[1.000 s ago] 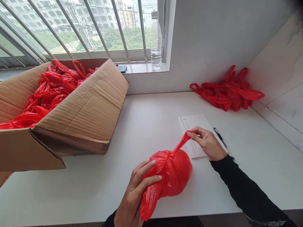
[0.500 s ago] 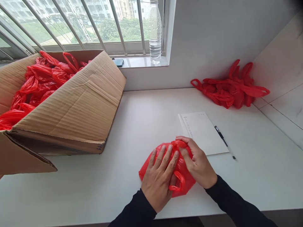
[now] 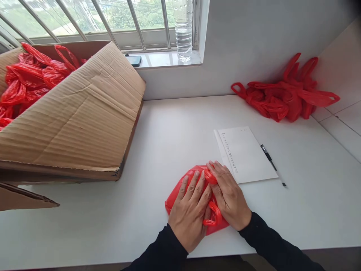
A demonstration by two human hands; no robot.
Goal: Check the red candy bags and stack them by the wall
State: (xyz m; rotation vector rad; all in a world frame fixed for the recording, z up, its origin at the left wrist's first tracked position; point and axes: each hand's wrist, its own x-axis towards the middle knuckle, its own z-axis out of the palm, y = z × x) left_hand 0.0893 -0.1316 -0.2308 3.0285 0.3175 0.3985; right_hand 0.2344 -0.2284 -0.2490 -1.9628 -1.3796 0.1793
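A red plastic bag point(image 3: 180, 188) lies on the white table near its front edge, with a looped handle point(image 3: 216, 216) sticking out between my hands. My left hand point(image 3: 190, 210) rests flat on the left part of the bag, fingers stretched out and slightly apart. On the right part lies my right hand point(image 3: 229, 195), its fingers extended across the bag and pointing up and left. Both palms press on the bag, which is partly hidden under them. What the bag holds, if anything, cannot be seen.
At left stands an open cardboard box point(image 3: 84, 113) of red plastic bags point(image 3: 36, 77). A notebook point(image 3: 248, 154) and pen point(image 3: 270, 160) lie beyond my right hand. More red bags point(image 3: 287, 98) lie in the back right corner. The windowsill holds a water bottle point(image 3: 184, 34) and phone point(image 3: 134, 60).
My right hand has flattened from a curled grip on the bag's right edge and moved slightly left. My left hand stays on the bag. The camera view has shifted and tilted down.
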